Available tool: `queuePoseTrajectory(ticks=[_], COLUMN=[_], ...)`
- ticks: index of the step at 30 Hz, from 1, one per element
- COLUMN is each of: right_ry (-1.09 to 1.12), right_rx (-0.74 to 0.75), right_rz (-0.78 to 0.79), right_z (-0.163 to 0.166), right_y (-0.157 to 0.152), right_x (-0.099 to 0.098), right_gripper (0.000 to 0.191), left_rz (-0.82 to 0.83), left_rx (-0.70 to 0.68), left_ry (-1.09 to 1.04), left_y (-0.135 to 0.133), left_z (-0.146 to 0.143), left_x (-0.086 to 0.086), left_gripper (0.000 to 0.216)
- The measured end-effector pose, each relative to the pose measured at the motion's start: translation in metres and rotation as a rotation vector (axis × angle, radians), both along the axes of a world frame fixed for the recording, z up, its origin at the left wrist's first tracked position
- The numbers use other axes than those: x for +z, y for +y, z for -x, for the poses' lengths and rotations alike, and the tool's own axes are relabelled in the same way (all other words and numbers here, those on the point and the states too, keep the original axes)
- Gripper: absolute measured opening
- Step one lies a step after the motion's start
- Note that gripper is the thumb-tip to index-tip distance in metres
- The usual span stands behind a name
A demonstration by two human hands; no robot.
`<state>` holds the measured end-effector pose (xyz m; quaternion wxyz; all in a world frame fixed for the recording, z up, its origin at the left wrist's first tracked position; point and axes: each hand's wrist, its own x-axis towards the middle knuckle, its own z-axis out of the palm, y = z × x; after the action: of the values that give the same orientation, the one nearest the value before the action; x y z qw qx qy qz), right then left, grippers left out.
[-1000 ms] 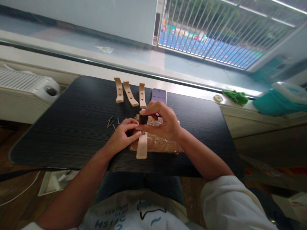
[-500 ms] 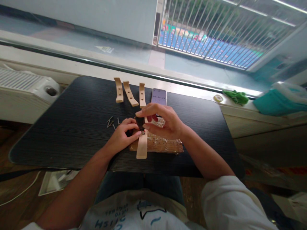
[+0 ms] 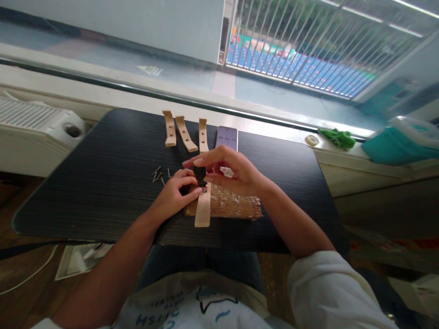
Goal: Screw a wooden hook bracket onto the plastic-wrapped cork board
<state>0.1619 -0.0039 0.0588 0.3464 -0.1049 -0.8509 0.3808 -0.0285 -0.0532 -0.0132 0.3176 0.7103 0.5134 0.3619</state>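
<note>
My right hand (image 3: 233, 171) is closed around the dark handle of a short screwdriver (image 3: 199, 175), thumb on one side and fingertips over the top. The screwdriver stands nearly upright, its tip on a pale curved wooden strip (image 3: 202, 212). My left hand (image 3: 178, 189) pinches that strip near the tip, thumb beside the metal; whether it also steadies a screw is too small to tell. Beneath the strip lies a hole-pocked block wrapped in clear film (image 3: 233, 203). Several loose screws (image 3: 157, 174) are left of my left hand.
Three more wooden strips with holes, among them the middle one (image 3: 186, 133), lie at the back of the black table (image 3: 103, 183). A phone (image 3: 227, 138) showing a timer is beside them. On the sill are a tape roll (image 3: 312, 140), a green cloth (image 3: 339, 138) and a teal container (image 3: 398, 144).
My right hand's fingers have shifted slightly left and stretched over the top of the screwdriver handle, which has tilted a little. My left hand and the strip stay in place.
</note>
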Motion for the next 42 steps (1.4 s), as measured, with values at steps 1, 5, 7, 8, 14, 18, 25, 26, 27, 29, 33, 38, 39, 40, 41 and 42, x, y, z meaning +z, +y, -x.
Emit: queuePoseTrajectory(ticks=[1,5,7,8,14,18,25,26,27,29,33,38,39,40,41,42], right_ry=[0.002,0.033,0.045,0.046,0.049,0.056,0.014,0.012,0.011,0.014,-0.003,-0.019,-0.021,-0.024,-0.027,-0.027], right_rx=[0.007,0.022,0.036,0.044,0.139,0.128,0.103,0.108,0.111,0.109,0.086,0.052,0.046,0.039,0.031,0.021], right_rz=[0.019,0.026,0.006,-0.006,-0.097,-0.065,-0.026,-0.029,-0.030,-0.035,-0.056,-0.085,-0.090,-0.094,-0.097,-0.098], right_z=[0.0003,0.0012,0.0010,0.0008,0.0018,0.0019,-0.0005,-0.0006,-0.0008,-0.0011,-0.0017,-0.0019,-0.0019,-0.0019,-0.0020,-0.0020], right_y=[-0.0006,-0.0027,-0.0025,-0.0020,0.0036,0.0037,0.0013,0.0013,0.0013,0.0014,0.0015,0.0011,0.0009,0.0006,0.0004,0.0002], right_x=[-0.0007,-0.0008,0.0009,0.0018,0.0036,0.0030,0.0040,0.0042,0.0045,0.0048,0.0054,0.0050,0.0049,0.0048,0.0047,0.0045], right_gripper=[0.022,0.023,0.024,0.026,0.031,0.029,0.028,0.028,0.028,0.028,0.028,0.027,0.027,0.027,0.027,0.027], left_rz=[-0.002,0.001,-0.013,-0.024,0.008,0.029,0.025,0.025,0.024,0.020,0.031,0.049,0.047,0.043,0.037,0.030], left_rx=[0.002,-0.037,-0.053,-0.052,0.003,0.007,0.016,0.011,0.007,0.002,0.005,-0.005,-0.003,0.000,0.002,0.005], left_ry=[0.001,0.024,0.031,0.030,0.002,-0.020,-0.030,-0.025,-0.021,-0.014,-0.026,-0.035,-0.037,-0.039,-0.040,-0.040], left_y=[0.0000,0.0001,-0.0001,-0.0002,-0.0013,-0.0012,-0.0007,-0.0007,-0.0007,-0.0008,-0.0009,-0.0003,-0.0002,-0.0001,-0.0001,-0.0001], left_z=[0.0001,0.0008,0.0010,0.0010,-0.0003,-0.0006,-0.0005,-0.0005,-0.0004,-0.0004,-0.0005,0.0002,0.0004,0.0004,0.0004,0.0002], left_x=[-0.0002,-0.0010,-0.0009,-0.0007,0.0021,0.0012,-0.0009,-0.0009,-0.0009,-0.0012,-0.0015,-0.0016,-0.0018,-0.0019,-0.0019,-0.0019], left_gripper=[0.020,0.023,0.023,0.023,0.021,0.021,0.022,0.022,0.022,0.022,0.023,0.022,0.022,0.022,0.022,0.021])
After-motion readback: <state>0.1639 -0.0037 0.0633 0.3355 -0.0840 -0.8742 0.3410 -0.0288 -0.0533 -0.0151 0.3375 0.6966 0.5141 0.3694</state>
